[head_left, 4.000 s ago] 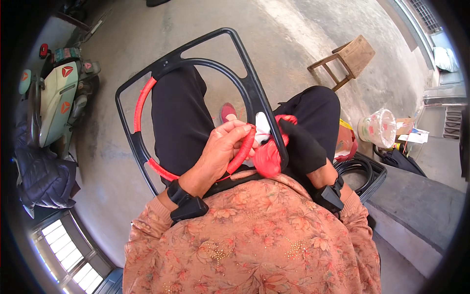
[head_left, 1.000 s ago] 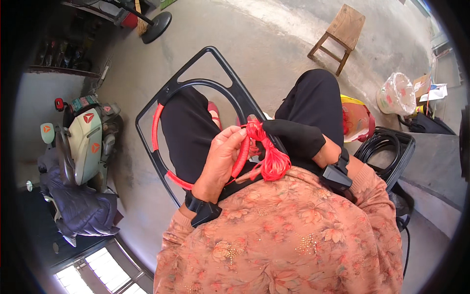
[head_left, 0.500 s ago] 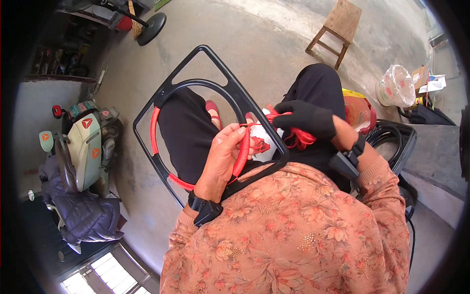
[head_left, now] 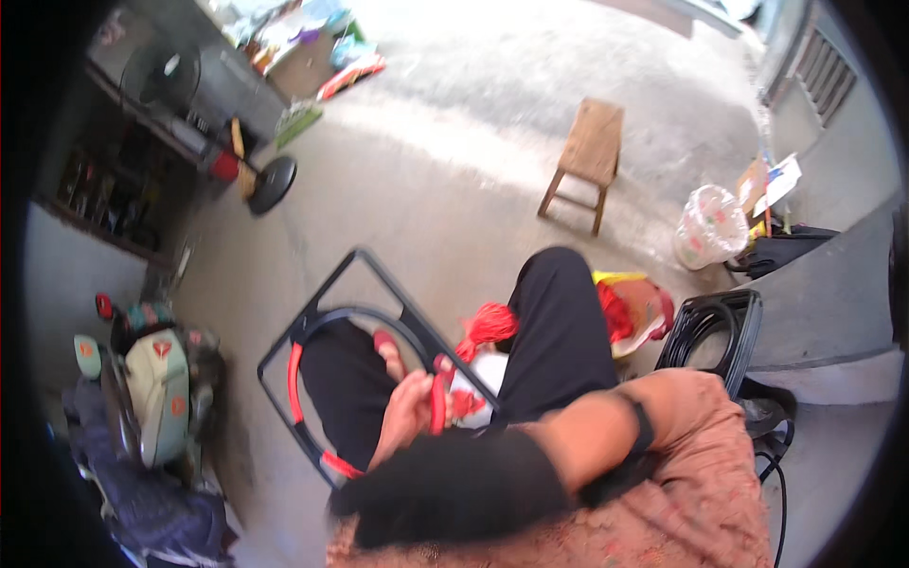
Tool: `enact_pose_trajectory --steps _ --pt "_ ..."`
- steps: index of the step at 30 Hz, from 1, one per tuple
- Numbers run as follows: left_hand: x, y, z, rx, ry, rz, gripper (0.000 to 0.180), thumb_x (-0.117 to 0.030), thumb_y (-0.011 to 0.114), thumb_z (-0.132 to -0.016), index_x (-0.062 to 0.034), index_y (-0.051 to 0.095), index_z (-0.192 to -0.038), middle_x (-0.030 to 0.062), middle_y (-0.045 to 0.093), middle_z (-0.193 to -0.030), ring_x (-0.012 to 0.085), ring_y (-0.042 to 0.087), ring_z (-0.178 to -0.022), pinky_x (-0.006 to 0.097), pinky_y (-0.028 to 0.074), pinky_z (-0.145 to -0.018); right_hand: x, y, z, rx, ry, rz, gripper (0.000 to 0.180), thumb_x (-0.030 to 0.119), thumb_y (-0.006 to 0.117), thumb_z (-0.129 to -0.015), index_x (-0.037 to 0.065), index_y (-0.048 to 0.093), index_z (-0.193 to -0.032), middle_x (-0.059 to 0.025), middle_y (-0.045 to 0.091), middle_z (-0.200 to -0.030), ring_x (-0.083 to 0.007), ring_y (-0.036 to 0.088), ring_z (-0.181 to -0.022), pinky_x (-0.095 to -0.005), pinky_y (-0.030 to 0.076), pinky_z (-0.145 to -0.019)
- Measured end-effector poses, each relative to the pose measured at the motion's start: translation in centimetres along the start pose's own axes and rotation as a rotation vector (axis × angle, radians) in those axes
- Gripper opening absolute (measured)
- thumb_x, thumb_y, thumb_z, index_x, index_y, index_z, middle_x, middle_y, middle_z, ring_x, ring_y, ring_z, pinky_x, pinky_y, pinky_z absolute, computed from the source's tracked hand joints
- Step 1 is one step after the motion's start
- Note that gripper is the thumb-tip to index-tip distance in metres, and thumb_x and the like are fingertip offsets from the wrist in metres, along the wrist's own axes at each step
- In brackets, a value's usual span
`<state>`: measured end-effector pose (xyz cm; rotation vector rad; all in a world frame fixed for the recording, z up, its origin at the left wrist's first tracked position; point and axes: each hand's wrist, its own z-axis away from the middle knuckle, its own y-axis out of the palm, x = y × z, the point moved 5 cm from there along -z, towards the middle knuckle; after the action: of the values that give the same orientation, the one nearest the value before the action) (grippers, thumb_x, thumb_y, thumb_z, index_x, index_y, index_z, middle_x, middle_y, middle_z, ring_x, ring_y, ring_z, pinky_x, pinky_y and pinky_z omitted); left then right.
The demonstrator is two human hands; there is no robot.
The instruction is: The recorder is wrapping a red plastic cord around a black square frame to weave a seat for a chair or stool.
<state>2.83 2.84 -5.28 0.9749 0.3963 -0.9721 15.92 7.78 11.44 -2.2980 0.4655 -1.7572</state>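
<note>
A black frame (head_left: 407, 308) with a ring inside it rests across my lap, tilted. Red cord wrapping (head_left: 295, 383) covers parts of the ring. Close to my body, my left hand (head_left: 405, 415) is closed round the ring at a red-wrapped stretch. My right hand (head_left: 450, 488), in a black glove, crosses in front of my chest, near the camera and smeared by motion. Its fingers cannot be made out, and it hides the frame's lower part. A bundle of red cord (head_left: 490, 325) lies by my right knee, above a white bag (head_left: 485, 369) with red on it.
Ahead stands a wooden stool (head_left: 589, 142). To the right are a red and yellow bag (head_left: 644, 308), a black crate with coiled hose (head_left: 705, 331) and a plastic-lined bin (head_left: 710, 227). At the left are a scooter (head_left: 156, 398) and a fan's round base (head_left: 273, 185).
My right hand has left the red cord and swung left across my chest. The cord bundle now sits by the right knee. The view has tipped upward, showing more floor ahead.
</note>
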Motion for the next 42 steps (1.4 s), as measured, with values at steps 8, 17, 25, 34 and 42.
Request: enact_pose_trajectory --steps 8,17,25,34,42 --pt "-0.8 1.7 0.8 -0.099 0.077 0.156 0.013 -0.02 0.055 -0.089 -0.008 0.052 -0.093 0.0132 0.062 -0.076 0.0233 0.061 -0.062 0.034 0.053 -0.056 5.1 9.4 5.9 0.401 -0.326 0.09 0.03 0.007 0.052 -0.087 0.0 0.052 -0.116 -0.012 0.06 -0.108 -0.0201 0.058 -0.098 -0.0298 0.046 -0.088" --pt "-0.8 1.6 0.9 0.026 0.062 0.291 0.014 -0.014 0.051 -0.092 0.0001 0.052 -0.092 0.0169 0.062 -0.075 0.0259 0.065 -0.069 0.045 0.056 -0.073 9.1 4.8 8.7 0.693 -0.694 0.038 0.022 0.01 0.048 -0.086 0.0 0.055 -0.104 -0.0163 0.06 -0.097 -0.0266 0.058 -0.091 -0.0334 0.047 -0.082" --pt "-0.3 2.8 1.3 -0.02 0.072 0.265 0.014 -0.016 0.053 -0.092 -0.0026 0.051 -0.088 0.0131 0.06 -0.072 0.0203 0.06 -0.06 0.033 0.052 -0.058 4.7 -1.1 15.2 0.02 -0.594 -0.016 0.02 0.011 0.051 -0.087 -0.001 0.057 -0.102 -0.0113 0.061 -0.09 -0.0209 0.059 -0.085 -0.0299 0.047 -0.078" --pt "-4.2 1.9 3.9 0.009 0.178 0.268 0.015 -0.017 0.053 -0.091 -0.0013 0.054 -0.091 0.0125 0.062 -0.074 0.0206 0.063 -0.064 0.029 0.053 -0.055 -1.2 -8.0 7.1 -0.871 0.286 -0.073 0.018 0.012 0.056 -0.089 -0.003 0.059 -0.1 -0.0058 0.061 -0.082 -0.0146 0.059 -0.078 -0.026 0.047 -0.072" --pt "-5.5 2.9 5.8 0.127 0.153 0.466 0.021 -0.024 0.046 -0.092 -0.0049 0.051 -0.101 0.009 0.051 -0.065 0.0207 0.048 -0.053 0.031 0.042 -0.045 -16.8 -5.1 7.3 -0.463 0.757 0.054 0.038 0.027 0.065 -0.081 0.006 0.06 -0.112 -0.0119 0.064 -0.105 -0.0203 0.061 -0.097 -0.0295 0.047 -0.082"
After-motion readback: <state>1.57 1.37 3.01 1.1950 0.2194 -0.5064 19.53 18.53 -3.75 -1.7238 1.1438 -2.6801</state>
